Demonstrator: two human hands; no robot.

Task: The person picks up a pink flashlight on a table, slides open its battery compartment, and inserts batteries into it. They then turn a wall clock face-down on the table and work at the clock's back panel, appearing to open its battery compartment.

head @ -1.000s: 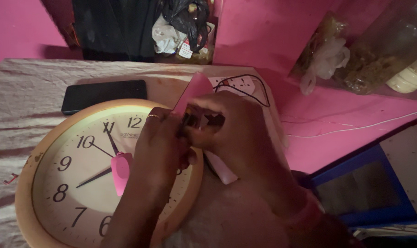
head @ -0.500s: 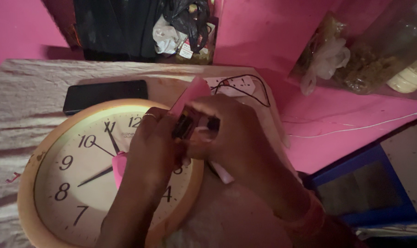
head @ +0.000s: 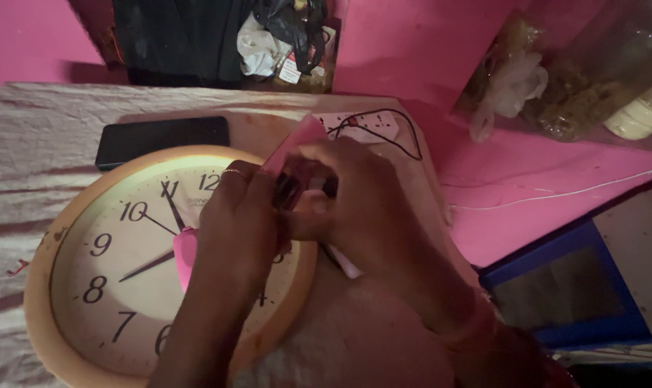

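A small dark device point(head: 297, 188) with a pink cover point(head: 291, 146) sat between both hands, held just above the upper right rim of the wall clock point(head: 89, 251). The left hand point(head: 240, 230) curled over the clock face, its grip pressed onto the near side of the device, a thin ring on one finger. The right hand point(head: 362, 208) closed on the device from the far side of the clock, thumb and fingers pinching it. What the device was could not be told in the dim light.

A second pink piece point(head: 185, 259) lay on the clock face near the centre, partly hidden by the left hand. The clock lay flat on a cloth-covered bench point(head: 38, 144). Beyond the clock's top edge rested a black phone point(head: 162, 136). Past the hands, further from the clock, a white power strip point(head: 365, 126) with a black wire point(head: 411, 140) lay on the bench.
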